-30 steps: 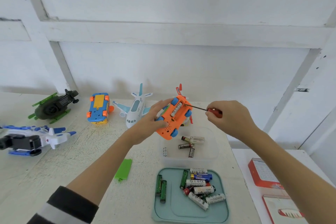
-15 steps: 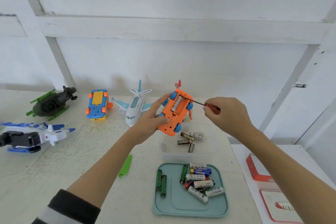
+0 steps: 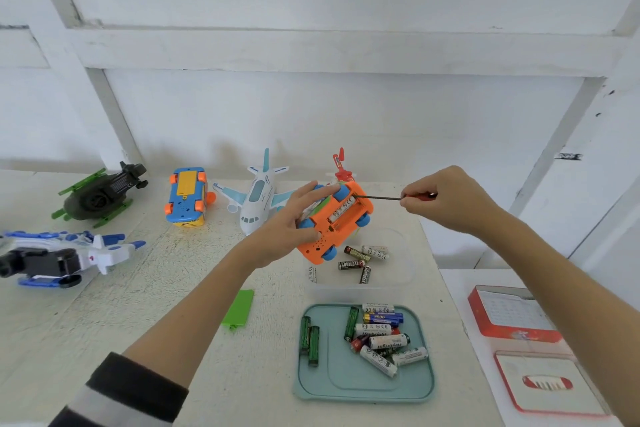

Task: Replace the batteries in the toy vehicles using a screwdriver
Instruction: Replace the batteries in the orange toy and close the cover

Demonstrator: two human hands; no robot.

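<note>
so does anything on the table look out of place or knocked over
A green battery cover lies loose on the table, away from any toy. The blue and orange bus lies upside down, wheels up. The blue and white toy at the left edge lies tipped on its side.

The right hand (image 3: pixel 446 199) covers nearly all of the screwdriver (image 3: pixel 379 198) handle, so only a sliver of red shows past the fingers. Where the tip meets the orange toy car (image 3: pixel 334 224) is too small to read. The left hand (image 3: pixel 289 225) hides the car's near side, and the car hides the lower body of the red toy (image 3: pixel 341 166) behind it. The clear container (image 3: pixel 401 274) is nearly invisible against the table (image 3: pixel 104 322), its rim faint. Most battery labels in the teal tray (image 3: pixel 346 388) are too blurred to read. The white box lid (image 3: pixel 550 388) at lower right is smeared, and the blue and white toy (image 3: pixel 52 260) is cut by the left edge
</note>
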